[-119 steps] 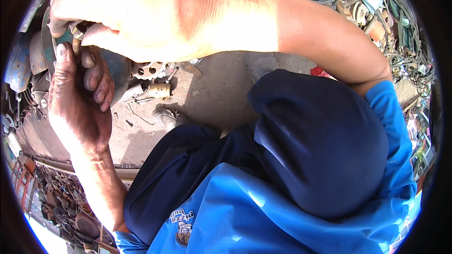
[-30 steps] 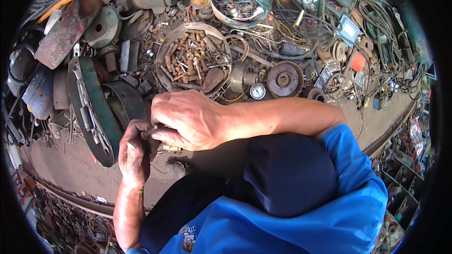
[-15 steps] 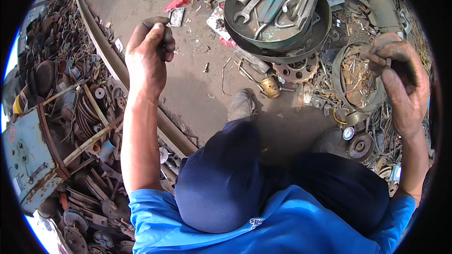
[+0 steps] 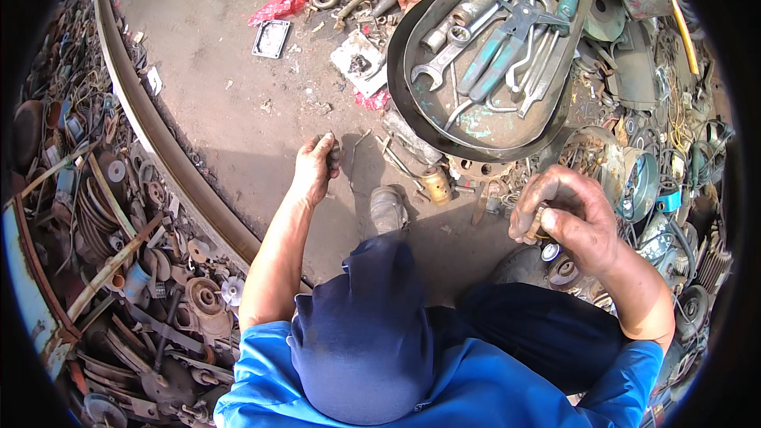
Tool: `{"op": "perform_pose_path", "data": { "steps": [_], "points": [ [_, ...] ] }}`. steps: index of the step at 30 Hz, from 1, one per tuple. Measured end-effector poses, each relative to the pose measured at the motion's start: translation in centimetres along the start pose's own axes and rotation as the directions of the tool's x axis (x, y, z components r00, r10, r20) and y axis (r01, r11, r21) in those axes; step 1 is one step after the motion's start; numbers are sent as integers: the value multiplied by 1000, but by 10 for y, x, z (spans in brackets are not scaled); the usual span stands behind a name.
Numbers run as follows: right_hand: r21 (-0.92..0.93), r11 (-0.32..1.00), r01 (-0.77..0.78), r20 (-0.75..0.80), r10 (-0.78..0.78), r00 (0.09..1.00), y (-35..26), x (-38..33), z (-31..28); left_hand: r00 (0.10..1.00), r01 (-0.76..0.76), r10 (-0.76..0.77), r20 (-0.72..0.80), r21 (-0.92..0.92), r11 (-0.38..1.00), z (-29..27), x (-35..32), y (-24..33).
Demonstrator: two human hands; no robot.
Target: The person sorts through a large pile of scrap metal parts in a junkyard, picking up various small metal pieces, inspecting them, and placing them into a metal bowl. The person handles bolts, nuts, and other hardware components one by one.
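My left hand (image 4: 317, 165) hovers above the bare ground, its fingers curled in with the thumb on top. Whatever it may hold is hidden inside the curl. My right hand (image 4: 575, 218) is over the scrap on the right, thumb and fingers pinching a small brownish metal piece (image 4: 537, 226) whose exact kind I cannot make out. Beyond both hands stands an oval metal pan (image 4: 491, 131) containing tools. Among them are a combination wrench (image 4: 452, 55) and pliers with green handles (image 4: 493, 59). A brass cylindrical part (image 4: 436, 185) lies on the ground between my hands.
A long metal rail (image 4: 147, 123) curves along the left, with piled scrap parts (image 4: 119, 214) beyond it. Red plastic (image 4: 279, 5) and a square frame (image 4: 271, 39) lie on the ground ahead. A round metal container (image 4: 638, 182) and loose wires crowd the right side. My shoe (image 4: 388, 210) is below the brass part.
My right hand has moved left and nearer to me, still pinching a small piece. My left hand has shifted right and lower in view. The view itself has also turned.
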State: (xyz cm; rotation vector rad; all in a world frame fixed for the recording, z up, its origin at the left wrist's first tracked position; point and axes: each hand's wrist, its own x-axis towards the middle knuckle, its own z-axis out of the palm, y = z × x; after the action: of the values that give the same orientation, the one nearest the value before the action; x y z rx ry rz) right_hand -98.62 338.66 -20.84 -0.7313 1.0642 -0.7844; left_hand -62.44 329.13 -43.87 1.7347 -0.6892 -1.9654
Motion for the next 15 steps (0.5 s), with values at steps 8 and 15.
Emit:
{"op": "perform_pose_path", "data": {
  "steps": [8,15],
  "points": [
    [-339,935,-103,64,132,989,32,49,42,837,208,154,526,-564,799,69,-83,47],
    [-265,960,-88,-22,86,996,46,52,54,813,301,102,573,-564,769,91,-104,46]
  ]
}}
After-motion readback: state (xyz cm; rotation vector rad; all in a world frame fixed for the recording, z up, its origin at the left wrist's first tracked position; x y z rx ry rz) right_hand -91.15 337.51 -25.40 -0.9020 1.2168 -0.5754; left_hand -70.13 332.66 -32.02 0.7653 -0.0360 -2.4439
